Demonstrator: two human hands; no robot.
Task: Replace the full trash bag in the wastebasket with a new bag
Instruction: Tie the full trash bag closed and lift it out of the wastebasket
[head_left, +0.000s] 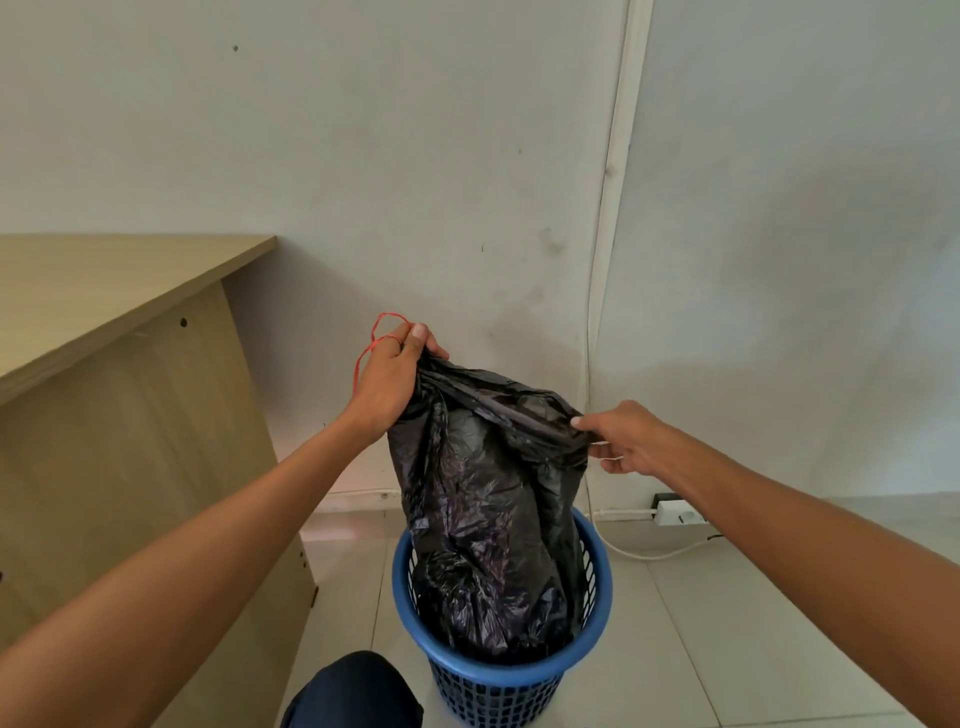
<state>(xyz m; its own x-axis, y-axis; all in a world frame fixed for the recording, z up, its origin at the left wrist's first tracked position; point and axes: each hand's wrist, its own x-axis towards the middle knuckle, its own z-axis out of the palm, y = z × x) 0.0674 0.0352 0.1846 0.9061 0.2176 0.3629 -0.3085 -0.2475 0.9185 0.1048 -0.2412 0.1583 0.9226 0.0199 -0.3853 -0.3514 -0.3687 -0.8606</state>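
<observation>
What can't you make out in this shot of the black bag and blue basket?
Head view only:
- Contents of the black bag: opaque plastic hides them.
- Bag's bottom: sunk behind the blue basket wall.
- Where the red string ends: covered by the left hand.
- Power strip: partly behind the right forearm, too small to read.

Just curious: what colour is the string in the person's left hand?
Red; the string shows best in the head view.

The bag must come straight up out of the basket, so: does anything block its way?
Nothing visible does. Left hand and right hand grip the bag at its top; its bottom sits in the basket, with open space above.
</observation>
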